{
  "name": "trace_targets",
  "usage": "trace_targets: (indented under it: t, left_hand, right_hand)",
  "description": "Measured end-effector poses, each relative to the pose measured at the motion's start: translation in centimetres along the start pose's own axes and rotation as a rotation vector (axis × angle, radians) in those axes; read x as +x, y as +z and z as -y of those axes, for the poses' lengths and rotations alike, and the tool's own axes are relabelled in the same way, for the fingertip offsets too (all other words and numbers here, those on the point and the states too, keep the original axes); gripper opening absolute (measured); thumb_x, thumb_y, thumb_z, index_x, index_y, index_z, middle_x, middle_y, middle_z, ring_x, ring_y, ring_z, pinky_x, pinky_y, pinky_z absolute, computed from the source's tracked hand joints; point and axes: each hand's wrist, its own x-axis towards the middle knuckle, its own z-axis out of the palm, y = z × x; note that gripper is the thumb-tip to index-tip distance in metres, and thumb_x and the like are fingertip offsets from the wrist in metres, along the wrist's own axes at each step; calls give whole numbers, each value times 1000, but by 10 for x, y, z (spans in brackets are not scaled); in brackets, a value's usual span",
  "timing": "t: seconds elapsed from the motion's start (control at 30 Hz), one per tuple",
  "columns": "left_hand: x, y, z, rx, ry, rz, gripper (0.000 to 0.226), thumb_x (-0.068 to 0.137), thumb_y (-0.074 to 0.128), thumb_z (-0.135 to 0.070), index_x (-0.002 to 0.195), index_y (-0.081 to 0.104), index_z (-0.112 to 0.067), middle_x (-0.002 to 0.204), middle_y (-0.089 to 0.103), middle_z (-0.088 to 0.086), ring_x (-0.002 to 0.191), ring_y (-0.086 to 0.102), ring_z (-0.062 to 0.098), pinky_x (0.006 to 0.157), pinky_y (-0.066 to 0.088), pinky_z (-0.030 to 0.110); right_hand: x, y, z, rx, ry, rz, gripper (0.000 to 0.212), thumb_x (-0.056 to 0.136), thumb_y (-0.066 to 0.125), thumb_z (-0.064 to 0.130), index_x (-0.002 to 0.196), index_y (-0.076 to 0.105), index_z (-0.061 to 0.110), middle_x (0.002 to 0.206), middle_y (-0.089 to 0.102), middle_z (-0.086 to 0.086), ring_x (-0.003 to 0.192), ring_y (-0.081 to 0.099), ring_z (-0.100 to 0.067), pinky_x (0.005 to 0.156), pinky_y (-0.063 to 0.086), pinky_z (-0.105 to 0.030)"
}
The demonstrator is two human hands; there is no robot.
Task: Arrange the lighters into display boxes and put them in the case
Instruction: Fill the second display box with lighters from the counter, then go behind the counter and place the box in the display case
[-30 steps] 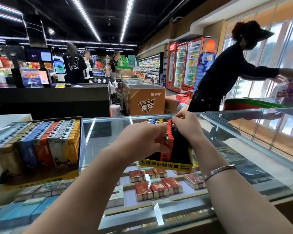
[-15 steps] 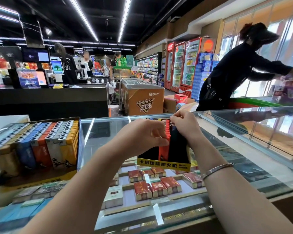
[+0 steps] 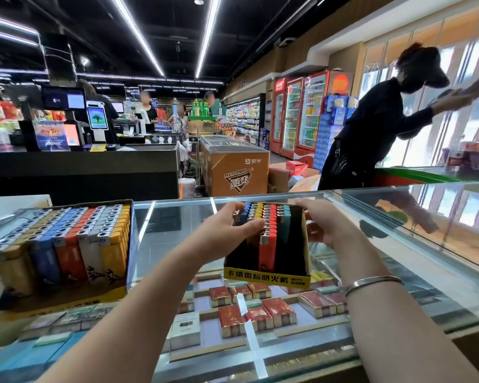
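Cigarette packs (image 3: 255,313): bottom centre, under the glass counter (image 3: 177,233).
Left hand (image 3: 227,233): centre, fingers curled over the lighters (image 3: 263,217), likely squaring rows.
Right hand (image 3: 327,228): grips the box's right wall, steadying.
Black box (image 3: 266,277): centre, on the glass.
Full box (image 3: 61,250): left, apart, looks finished.

Supermarket: checkout counter (image 3: 80,161), drink fridges (image 3: 299,117), glass cigarette case (image 3: 260,355).

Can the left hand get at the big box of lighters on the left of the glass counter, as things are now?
Probably yes. The big box of lighters stands open on the glass counter, nothing between them, but the left hand now holds the small display box.
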Motion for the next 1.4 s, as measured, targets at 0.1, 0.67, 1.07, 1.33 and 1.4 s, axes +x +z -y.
trace_targets:
  t: [0.1,0.67,1.07,1.33,1.4]
  left_hand:
    - [0,-2,-1,-43,-62,12,63,82,61,-49,134,34,-27,114,55,0,98,63,20,84,54,43]
    - [5,-19,1,185,-120,-193,51,86,47,-60,122,39,-25,99,59,-2,88,60,14,74,51,35]
    - [15,-7,20,-378,-90,-335,28,90,57,-39,113,47,-27,99,61,0,72,68,9,50,51,18]
    - [23,-1,-35,-13,-41,-406,26,89,54,-40,113,52,-29,113,57,-2,106,57,21,92,48,47]
    - [27,6,-50,73,44,-417,24,89,56,-34,111,57,-26,111,55,-6,111,52,17,96,43,40]
  right_hand:
    - [1,4,1,-15,-119,52,23,92,55,34,86,65,14,69,56,-3,56,47,-16,40,37,-21]
    - [0,47,3,-2,-258,84,14,88,50,6,87,60,16,82,62,-7,69,59,-18,56,49,-29]
    - [-3,44,-3,57,-320,-139,21,92,51,23,75,60,16,74,59,0,53,46,-11,41,37,-22]
    - [-15,21,7,57,-188,-120,13,91,54,16,79,60,15,84,63,-10,56,46,-14,47,38,-24]
    - [-18,15,11,36,-168,-46,13,90,53,12,79,60,11,79,61,-11,53,47,-14,41,38,-21]
